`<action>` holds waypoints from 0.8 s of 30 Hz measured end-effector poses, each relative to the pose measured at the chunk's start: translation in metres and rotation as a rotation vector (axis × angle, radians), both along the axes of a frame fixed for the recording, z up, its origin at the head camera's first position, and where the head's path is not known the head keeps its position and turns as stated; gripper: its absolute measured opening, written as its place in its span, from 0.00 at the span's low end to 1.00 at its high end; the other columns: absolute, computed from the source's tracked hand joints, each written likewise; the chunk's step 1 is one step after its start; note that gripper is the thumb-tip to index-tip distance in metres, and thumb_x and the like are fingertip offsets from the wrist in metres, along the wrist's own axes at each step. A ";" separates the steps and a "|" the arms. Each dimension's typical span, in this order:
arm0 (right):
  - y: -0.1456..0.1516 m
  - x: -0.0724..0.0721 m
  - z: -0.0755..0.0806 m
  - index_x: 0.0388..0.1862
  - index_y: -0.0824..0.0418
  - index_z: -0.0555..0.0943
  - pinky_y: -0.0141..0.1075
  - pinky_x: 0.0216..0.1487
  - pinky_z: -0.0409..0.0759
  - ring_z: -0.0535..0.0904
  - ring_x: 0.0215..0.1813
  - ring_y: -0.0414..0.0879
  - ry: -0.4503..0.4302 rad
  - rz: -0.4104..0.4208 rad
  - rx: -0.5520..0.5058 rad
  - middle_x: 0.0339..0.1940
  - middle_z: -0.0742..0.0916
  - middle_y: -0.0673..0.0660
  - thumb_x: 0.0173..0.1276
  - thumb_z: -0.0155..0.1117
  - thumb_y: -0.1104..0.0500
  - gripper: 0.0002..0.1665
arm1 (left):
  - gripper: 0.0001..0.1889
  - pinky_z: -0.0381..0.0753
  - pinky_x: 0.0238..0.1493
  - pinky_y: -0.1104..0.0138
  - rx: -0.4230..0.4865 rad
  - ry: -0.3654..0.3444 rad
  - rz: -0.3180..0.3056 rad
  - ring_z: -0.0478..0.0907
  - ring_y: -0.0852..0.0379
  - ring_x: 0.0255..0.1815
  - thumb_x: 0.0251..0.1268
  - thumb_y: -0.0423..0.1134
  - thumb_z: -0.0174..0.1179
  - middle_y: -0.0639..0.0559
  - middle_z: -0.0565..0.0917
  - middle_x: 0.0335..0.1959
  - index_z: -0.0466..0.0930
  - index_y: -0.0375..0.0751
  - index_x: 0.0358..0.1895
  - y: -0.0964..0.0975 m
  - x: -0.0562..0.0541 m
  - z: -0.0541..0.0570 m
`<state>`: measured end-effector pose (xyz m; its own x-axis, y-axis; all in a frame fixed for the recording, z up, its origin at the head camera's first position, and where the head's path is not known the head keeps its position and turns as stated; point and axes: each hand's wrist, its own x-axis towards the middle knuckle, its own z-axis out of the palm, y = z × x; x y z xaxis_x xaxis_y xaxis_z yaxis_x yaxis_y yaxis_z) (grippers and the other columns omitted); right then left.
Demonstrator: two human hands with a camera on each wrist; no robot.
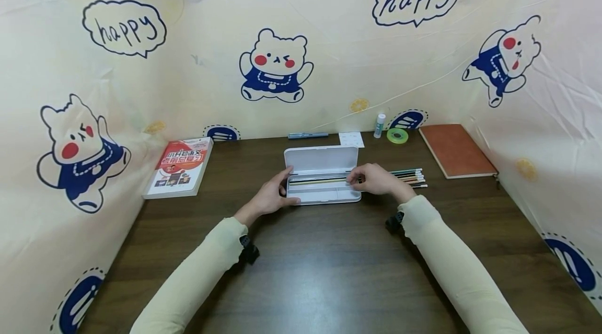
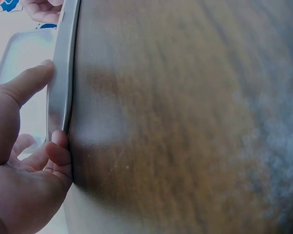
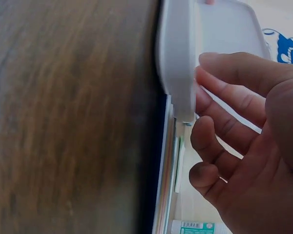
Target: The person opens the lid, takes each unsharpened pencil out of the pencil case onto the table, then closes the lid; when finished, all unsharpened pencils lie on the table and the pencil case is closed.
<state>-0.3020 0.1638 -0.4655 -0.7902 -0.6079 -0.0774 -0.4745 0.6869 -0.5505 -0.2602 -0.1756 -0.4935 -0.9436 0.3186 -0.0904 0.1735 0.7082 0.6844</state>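
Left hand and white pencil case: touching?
Touching: the left wrist view shows the left hand with its thumb against the edge of the white pencil case.

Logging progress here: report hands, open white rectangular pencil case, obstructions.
Left hand grips open white rectangular pencil case. Right hand at its right end, hold unclear. Slim mixed-colour pencils beyond that end, not blocking.

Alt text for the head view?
A person's left hand grips the left end of an open white rectangular pencil case; their right hand is at its right end. On the brown wooden table, slim white-tipped pencils lie beside the case; a red-and-white book is farther left, a flat brown notebook farther right.
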 end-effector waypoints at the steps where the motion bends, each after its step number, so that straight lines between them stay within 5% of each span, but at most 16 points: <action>1: -0.001 0.000 -0.001 0.47 0.55 0.87 0.41 0.49 0.77 0.78 0.40 0.43 0.000 0.000 0.015 0.40 0.88 0.49 0.69 0.66 0.59 0.10 | 0.52 0.70 0.40 0.66 0.000 0.000 0.000 0.72 0.56 0.38 0.57 0.51 0.73 0.48 0.71 0.69 0.48 0.58 0.81 0.000 0.000 0.000; 24: -0.013 -0.005 -0.005 0.43 0.53 0.88 0.39 0.47 0.74 0.76 0.40 0.44 -0.038 -0.034 0.095 0.38 0.87 0.50 0.69 0.66 0.59 0.07 | 0.52 0.70 0.40 0.65 0.003 0.004 0.003 0.71 0.56 0.37 0.57 0.51 0.73 0.48 0.70 0.68 0.49 0.57 0.81 0.000 0.001 0.000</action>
